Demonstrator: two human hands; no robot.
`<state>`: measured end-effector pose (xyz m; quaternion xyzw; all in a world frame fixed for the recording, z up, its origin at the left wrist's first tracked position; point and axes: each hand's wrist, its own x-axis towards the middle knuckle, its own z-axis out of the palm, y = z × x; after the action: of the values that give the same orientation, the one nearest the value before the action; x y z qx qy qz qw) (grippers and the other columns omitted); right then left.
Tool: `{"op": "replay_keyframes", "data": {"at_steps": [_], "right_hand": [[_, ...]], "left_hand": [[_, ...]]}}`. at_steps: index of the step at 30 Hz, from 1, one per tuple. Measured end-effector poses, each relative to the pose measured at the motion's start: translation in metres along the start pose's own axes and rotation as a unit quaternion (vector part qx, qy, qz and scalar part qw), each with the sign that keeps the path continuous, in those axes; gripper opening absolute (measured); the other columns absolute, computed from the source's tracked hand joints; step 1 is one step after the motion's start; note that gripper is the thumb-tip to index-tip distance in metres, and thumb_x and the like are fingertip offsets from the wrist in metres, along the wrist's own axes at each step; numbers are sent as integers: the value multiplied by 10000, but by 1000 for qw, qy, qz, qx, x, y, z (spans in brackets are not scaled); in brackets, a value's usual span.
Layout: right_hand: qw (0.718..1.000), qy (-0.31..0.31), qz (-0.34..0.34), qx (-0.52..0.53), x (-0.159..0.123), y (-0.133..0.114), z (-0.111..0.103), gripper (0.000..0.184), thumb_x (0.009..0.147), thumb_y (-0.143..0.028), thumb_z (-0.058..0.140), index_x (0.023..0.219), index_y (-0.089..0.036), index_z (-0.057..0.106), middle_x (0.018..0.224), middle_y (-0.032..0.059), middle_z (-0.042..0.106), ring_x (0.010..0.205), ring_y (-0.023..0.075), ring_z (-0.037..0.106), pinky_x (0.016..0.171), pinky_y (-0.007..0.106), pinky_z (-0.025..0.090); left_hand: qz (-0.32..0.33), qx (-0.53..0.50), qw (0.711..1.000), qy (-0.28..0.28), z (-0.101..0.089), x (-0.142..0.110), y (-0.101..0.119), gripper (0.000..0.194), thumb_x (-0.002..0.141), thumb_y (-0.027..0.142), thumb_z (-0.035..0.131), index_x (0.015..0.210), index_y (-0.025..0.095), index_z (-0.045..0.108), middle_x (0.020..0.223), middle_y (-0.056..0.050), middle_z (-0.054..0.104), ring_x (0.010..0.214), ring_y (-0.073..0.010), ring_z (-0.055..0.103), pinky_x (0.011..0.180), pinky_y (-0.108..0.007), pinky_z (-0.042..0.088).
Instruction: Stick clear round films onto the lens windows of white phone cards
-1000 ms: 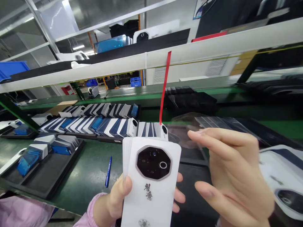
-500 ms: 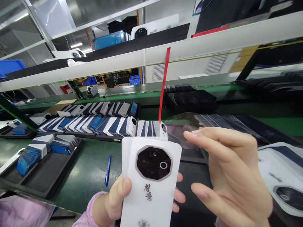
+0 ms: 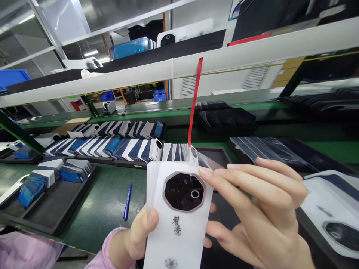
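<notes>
My left hand (image 3: pixel 143 228) grips a small fanned stack of white phone back covers (image 3: pixel 179 239) held upright, thumb on the left edge and fingertips behind the right edge. The front cover has a dark octagonal camera window (image 3: pixel 184 191), dark characters and a round emblem. My right hand (image 3: pixel 258 213) is beside it with fingers stretched. Its index fingertip touches the cover's upper right corner, and its thumb, well apart, is at the right edge. A clear film (image 3: pixel 209 161) shows behind that corner; whether my right fingers hold it is hard to tell.
Trays of upright covers (image 3: pixel 95 147) stand at the back left. A partly filled black tray (image 3: pixel 53 205) is at left, near a blue pen (image 3: pixel 127 201). White covers (image 3: pixel 333 216) and dark sheets (image 3: pixel 280 149) lie at right. A red strip (image 3: pixel 195 101) hangs from the shelf.
My right hand has moved left, from apart to touching the front cover's upper right corner. The clear film, spread wide beyond the fingers before, now shows only close behind the cover.
</notes>
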<state>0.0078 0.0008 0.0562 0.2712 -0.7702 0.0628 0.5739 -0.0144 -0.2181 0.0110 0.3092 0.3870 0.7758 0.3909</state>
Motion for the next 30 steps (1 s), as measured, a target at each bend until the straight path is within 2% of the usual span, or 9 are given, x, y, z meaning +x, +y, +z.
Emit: {"op": "replay_keyframes", "data": {"at_steps": [3, 5, 13, 16, 19, 23, 27, 28, 30], "right_hand": [[999, 2, -28, -29, 0, 0, 0, 473, 1013, -520, 429, 1220, -204, 713, 998, 105, 612, 882, 272, 552, 865, 505, 401], [998, 1, -41, -37, 0, 0, -1, 472, 1018, -510, 427, 1198, -196, 731, 1002, 102, 617, 869, 265, 554, 855, 498, 383], [997, -3, -63, -47, 2, 1, -2, 437, 1023, -463, 429, 1183, -197, 736, 971, 82, 674, 853, 258, 535, 918, 496, 327], [997, -2, -69, -44, 3, 1, -2, 440, 1020, -441, 440, 1171, -154, 738, 976, 101, 660, 835, 257, 531, 932, 501, 326], [996, -2, -76, -42, 3, 0, -2, 443, 1014, -429, 464, 1189, -119, 728, 977, 108, 659, 829, 252, 525, 973, 505, 325], [998, -6, -53, -39, 1, -2, -3, 412, 1017, -386, 488, 1211, -105, 718, 918, 100, 684, 831, 250, 538, 1025, 505, 326], [997, -6, -72, -39, 0, -1, -7, 413, 993, -410, 545, 1207, -113, 737, 884, 94, 702, 818, 246, 539, 1071, 500, 307], [997, -8, -65, -30, -2, -1, -8, 417, 980, -422, 572, 1219, -126, 740, 875, 87, 709, 809, 243, 545, 1076, 491, 301], [998, -10, 30, 48, -6, 0, -11, 403, 923, -478, 666, 1219, -223, 762, 852, 50, 724, 786, 231, 567, 1072, 461, 304]], "left_hand": [[7, 10, 1000, 8, 1, 0, 3, 838, 903, 765, 471, 1463, 146, 544, 1387, -211, 624, 1117, -383, 685, 954, -504, 537], [4, 13, 1000, 5, 3, 1, 5, 815, 913, 746, 472, 1451, 138, 555, 1331, -212, 657, 1095, -379, 693, 947, -502, 536], [24, -9, 1000, 11, 6, 5, 7, 727, 924, 697, 520, 1410, 164, 608, 1307, -160, 695, 1062, -298, 722, 899, -355, 560], [15, -5, 1000, 12, 5, 5, 7, 775, 918, 711, 518, 1428, 131, 586, 1269, -172, 711, 1064, -299, 719, 919, -359, 550], [20, 4, 1000, 11, 7, 5, 4, 815, 903, 731, 512, 1450, 129, 559, 1387, -198, 636, 1029, -309, 724, 878, -369, 556], [63, -17, 996, 57, 11, 5, -1, 824, 920, 736, 450, 1432, 101, 565, 1418, -210, 604, 1013, -304, 720, 885, -374, 548], [33, -22, 999, 28, 8, 6, 1, 851, 878, 745, 539, 1440, 105, 558, 1427, -214, 591, 1002, -310, 719, 884, -380, 551], [25, -27, 999, 22, 6, 7, 2, 863, 867, 752, 553, 1441, 108, 557, 1428, -214, 590, 1005, -310, 718, 896, -386, 549], [9, -44, 999, 20, 4, 6, 5, 886, 860, 770, 545, 1444, 103, 554, 1389, -214, 619, 1019, -308, 715, 929, -391, 537]]}}
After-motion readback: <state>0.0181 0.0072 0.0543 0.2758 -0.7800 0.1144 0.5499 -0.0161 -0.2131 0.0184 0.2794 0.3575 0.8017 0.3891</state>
